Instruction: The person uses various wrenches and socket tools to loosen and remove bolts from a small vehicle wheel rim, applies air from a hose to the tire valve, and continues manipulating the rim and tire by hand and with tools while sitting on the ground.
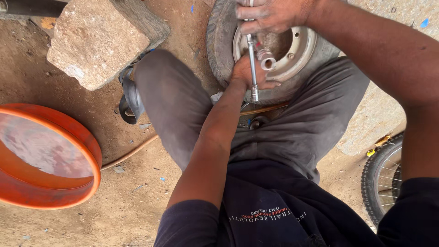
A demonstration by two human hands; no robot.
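Two hands (pixel 263 41) — both gripping wrench (pixel 252 64)

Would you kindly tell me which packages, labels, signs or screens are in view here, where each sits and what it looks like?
Printed lettering on the dark shirt: bottom centre of the view, on the wearer's front; curved rows of small orange and pale letters, upside down to the camera.
No packages, signs or screens show.
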